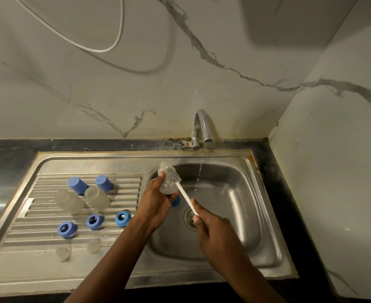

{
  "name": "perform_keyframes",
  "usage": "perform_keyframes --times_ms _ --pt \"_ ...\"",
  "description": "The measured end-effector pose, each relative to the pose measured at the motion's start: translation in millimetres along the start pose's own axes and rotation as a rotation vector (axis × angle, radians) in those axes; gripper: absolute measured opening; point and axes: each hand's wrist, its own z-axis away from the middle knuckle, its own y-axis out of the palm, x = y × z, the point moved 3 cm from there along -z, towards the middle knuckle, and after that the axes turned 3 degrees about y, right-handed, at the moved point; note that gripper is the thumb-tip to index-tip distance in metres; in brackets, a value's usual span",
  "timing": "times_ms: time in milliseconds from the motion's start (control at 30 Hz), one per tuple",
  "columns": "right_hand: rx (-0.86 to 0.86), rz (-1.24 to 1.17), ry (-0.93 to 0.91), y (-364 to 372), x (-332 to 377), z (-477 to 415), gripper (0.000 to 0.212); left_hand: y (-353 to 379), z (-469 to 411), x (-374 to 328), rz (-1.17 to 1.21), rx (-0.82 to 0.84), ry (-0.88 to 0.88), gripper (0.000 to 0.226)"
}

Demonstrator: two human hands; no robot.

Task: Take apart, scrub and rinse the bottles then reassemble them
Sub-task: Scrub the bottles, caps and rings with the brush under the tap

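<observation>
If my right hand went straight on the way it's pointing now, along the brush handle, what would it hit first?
Probably the clear bottle in your left hand; the brush your right hand holds touches it. Depth is unclear, so the left fingers might come first.
</observation>
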Motion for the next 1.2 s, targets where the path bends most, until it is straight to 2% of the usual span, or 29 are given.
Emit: perform_keyframes --times_ms 100,233,333,433,733,900,1067,1200 --pt "-0.003 0.024 0.022 0.3 10.6 -16.0 0.051 4.3 6.4 -1.5 0.013 0.03 -0.007 0.037" --pt "0.007 0.003 0.014 1.2 15.5 -33.0 0.052 4.7 12.5 -0.8 0.02 0.054 -0.025 0.044" --pt "0.011 -0.002 0.001 0.1 14.8 -38.2 0.05 0.9 12.0 0.9 0.05 0.018 -0.045 0.038" --pt "0.041 -0.033 0.001 -1.0 16.4 -28.3 0.049 -1.6 6.0 -5.2 0.118 -0.012 -0.027 0.046" --pt "0.053 -0.032 -0.034 -2.6 -2.7 4.1 0.048 -5.9 -2.8 -4.3 0.202 -0.114 -0.038 0.05" --pt "0.006 -0.023 -0.007 -6.7 5.2 -15.4 0.051 5.3 12.2 3.1 0.202 -0.073 -0.045 0.039" --pt "0.031 -0.023 0.016 -1.0 15.6 -36.5 0.049 6.9 13.3 0.5 0.217 -0.026 -0.041 0.036" --pt "0.061 -0.041 0.005 -1.1 17.3 -32.3 0.05 -1.5 5.6 -3.7 0.252 -0.069 -0.055 0.049"
